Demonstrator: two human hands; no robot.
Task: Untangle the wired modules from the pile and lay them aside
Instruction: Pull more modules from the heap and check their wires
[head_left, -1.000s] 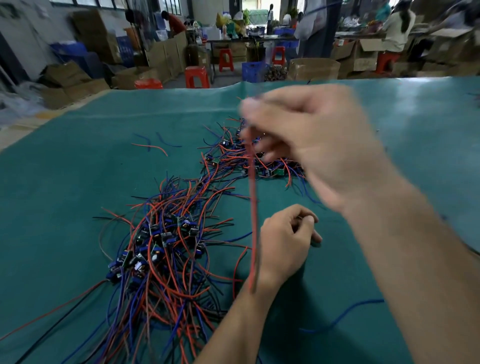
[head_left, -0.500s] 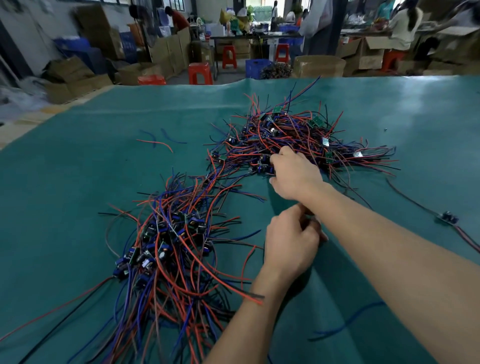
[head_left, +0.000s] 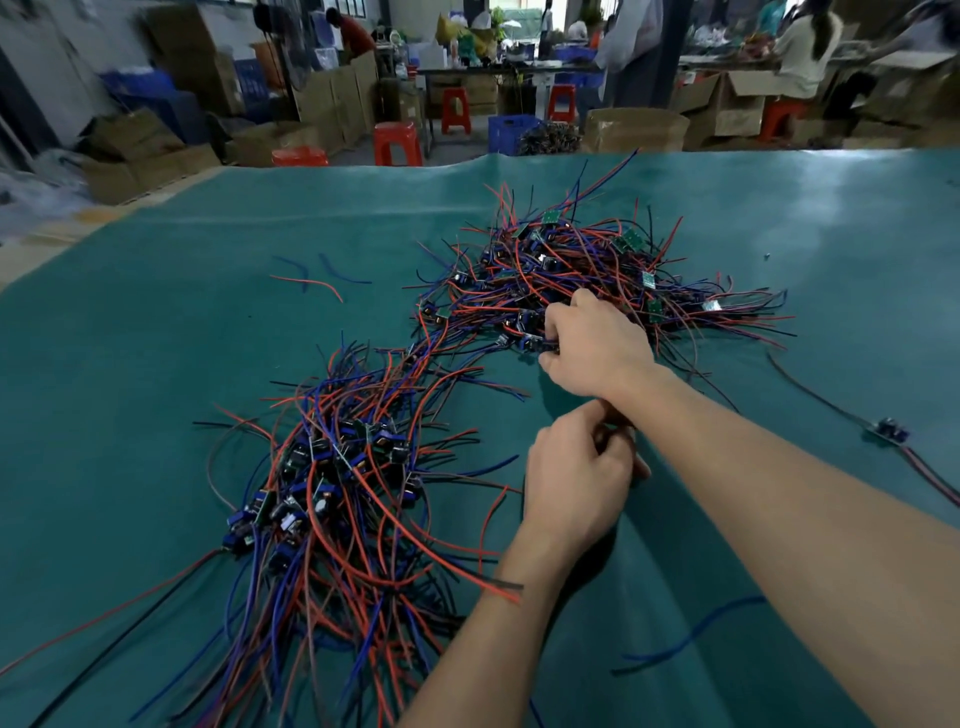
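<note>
Right hand (head_left: 597, 345) curled, grip clamped on a module at the near edge of the far pile (head_left: 587, 270) on the counter (head_left: 156, 364); left hand (head_left: 571, 475) pinches wires just nearer; advise lifting slowly, left hand feeding slack so neighbours stay put

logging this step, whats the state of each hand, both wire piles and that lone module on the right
right hand: curled, gripping wires at the far pile's near edge
left hand: curled round something dark, not clear what
far pile: tangled, flat on the mat
near pile: tangled, flat on the mat
lone module: lying apart with its wires, untouched
green mat: spread over the table
</note>
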